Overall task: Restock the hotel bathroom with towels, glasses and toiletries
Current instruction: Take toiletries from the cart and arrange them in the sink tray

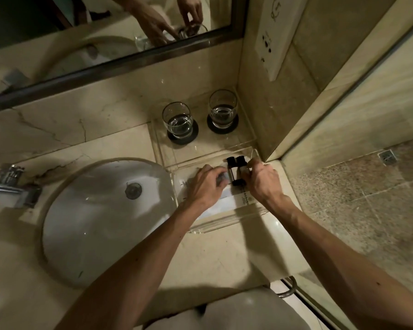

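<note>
Head cam: just right of the sink (pixel 100 229) a clear tray (pixel 227 221) sits on the table (pixel 212 258). Inside it, the left hand (pixel 206 182) curls its fingers round the little black-capped bottles (pixel 235 171), and the right hand (pixel 264 179) pinches them from the other side. Two glasses (pixel 178 122) stand behind-right of the sink.

One wide-angle camera on the person's head looks steeply down at the surface (pixel 212 258) from close above, so both forearms (pixel 153 246) run up from the 6 o'clock edge and the left hand (pixel 208 184) and right hand (pixel 262 182) meet just right of centre. It faces the wall corner (pixel 240 75): mirror (pixel 105 44) at 11 o'clock, sink (pixel 81 234) at 8 o'clock, tiled floor (pixel 343 198) at 3 o'clock, with straight edges bowing toward the frame's borders.
</note>
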Available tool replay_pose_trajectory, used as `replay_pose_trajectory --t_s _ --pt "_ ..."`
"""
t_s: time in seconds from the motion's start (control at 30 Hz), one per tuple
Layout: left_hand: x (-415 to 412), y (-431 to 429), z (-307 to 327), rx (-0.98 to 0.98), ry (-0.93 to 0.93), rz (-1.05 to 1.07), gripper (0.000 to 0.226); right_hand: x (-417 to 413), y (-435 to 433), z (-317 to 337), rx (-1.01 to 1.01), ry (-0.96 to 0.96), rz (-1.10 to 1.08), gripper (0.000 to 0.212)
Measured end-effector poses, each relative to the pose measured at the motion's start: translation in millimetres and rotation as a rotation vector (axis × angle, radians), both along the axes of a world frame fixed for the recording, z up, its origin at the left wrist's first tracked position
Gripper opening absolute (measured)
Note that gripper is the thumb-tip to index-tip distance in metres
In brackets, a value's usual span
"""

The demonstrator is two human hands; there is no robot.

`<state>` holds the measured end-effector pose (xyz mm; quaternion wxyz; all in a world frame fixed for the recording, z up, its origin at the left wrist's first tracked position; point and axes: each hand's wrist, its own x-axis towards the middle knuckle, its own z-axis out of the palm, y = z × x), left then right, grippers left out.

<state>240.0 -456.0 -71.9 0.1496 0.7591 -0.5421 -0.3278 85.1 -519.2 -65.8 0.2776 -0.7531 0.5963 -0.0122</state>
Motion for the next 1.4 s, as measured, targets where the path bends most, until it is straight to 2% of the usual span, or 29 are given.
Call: replay_pose_trajectory --t_s 0.27,0.4,0.53,0.73,0.83,1.0,1.07,1.17,1.27,1.4 --pt "-7.9 -0.1 0.9 0.01 0.012 0.053 0.042 0.5 -2.1 -5.3 0.086 -0.159 -0.126 0.026" --pt "-8.7 1.4 2.4 -0.002 -0.004 0.056 0.041 -0.3 1.1 -3.7 0.038 -0.141 -0.035 0.018" --pt "-7.9 7.7 6.8 -0.024 0.003 0.067 0.037 -3.6 3.3 1.1 -0.004 -0.119 0.024 0.023" --pt "6.3 31.0 29.1 -0.029 0.068 0.078 0.011 -11.2 21.5 14.9 -0.077 -0.138 -0.014 0.024" --pt "19.4 48.9 45.6 -0.022 0.108 0.05 0.023 -15.6 47.3 27.2 -0.145 -0.192 -0.057 0.017" --pt "45.4 90.4 76.6 -0.033 0.049 -0.225 0.036 -1.3 135.3 54.0 -0.063 -0.33 -0.065 0.018" --pt "58.2 112.1 85.0 -0.008 -0.009 -0.442 0.034 12.3 181.4 64.5 -0.028 -0.371 -0.073 0.02" --pt "89.5 144.7 82.2 0.079 -0.134 -0.754 0.025 34.1 246.0 75.4 0.006 -0.425 -0.113 0.009" --pt "118.7 169.3 73.8 0.132 -0.183 -0.896 0.025 46.9 301.7 84.8 -0.014 -0.468 -0.164 0.025" --pt "121.0 180.6 67.6 0.103 -0.284 -1.033 0.031 41.1 360.1 84.9 -0.099 -0.448 -0.354 0.022"
